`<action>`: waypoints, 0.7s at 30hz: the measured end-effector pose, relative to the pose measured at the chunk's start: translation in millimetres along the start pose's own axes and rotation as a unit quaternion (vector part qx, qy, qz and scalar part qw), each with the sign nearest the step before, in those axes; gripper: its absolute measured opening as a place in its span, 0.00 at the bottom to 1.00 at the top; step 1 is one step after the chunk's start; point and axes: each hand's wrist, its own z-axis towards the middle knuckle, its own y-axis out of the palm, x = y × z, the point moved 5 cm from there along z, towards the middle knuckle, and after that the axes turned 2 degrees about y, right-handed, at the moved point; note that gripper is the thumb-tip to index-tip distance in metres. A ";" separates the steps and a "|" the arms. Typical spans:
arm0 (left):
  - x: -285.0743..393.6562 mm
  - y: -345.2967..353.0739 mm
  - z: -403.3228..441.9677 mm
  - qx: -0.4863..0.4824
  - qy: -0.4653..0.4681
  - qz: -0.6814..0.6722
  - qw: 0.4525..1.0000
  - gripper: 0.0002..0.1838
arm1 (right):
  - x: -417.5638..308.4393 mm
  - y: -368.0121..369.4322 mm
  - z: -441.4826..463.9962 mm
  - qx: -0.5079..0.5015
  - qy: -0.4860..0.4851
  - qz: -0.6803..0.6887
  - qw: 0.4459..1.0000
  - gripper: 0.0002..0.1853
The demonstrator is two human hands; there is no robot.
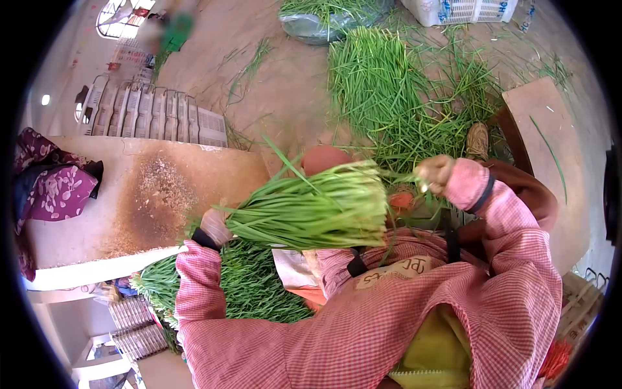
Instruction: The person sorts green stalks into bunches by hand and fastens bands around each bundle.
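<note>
A thick bunch of long green chives (311, 207) lies sideways in front of my chest, its pale cut ends pointing right. My left hand (216, 227) is wrapped around the leafy end of this bunch. Just past the pale ends, my right hand (435, 174) is closed in a pinch. A thin green strand runs from the bunch to its fingers; motion blurs the detail. Beyond the bunch, a large heap of loose chives (382, 84) covers the floor. More chives (253, 285) lie beneath my left forearm.
A stained board (84, 188) at left bears a purple patterned cloth (61, 188). Grey crates (155, 113) stand behind it. A white crate (460, 10) and a plastic bag of greens (311, 27) sit at the back. Another board (551, 136) is at right, by a shoe (477, 141).
</note>
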 end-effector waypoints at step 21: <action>-0.2 182.3 -26.0 0.156 0.022 -0.345 0.925 0.16 | -59.4 72.6 28.4 0.259 -0.083 -0.285 0.919 0.20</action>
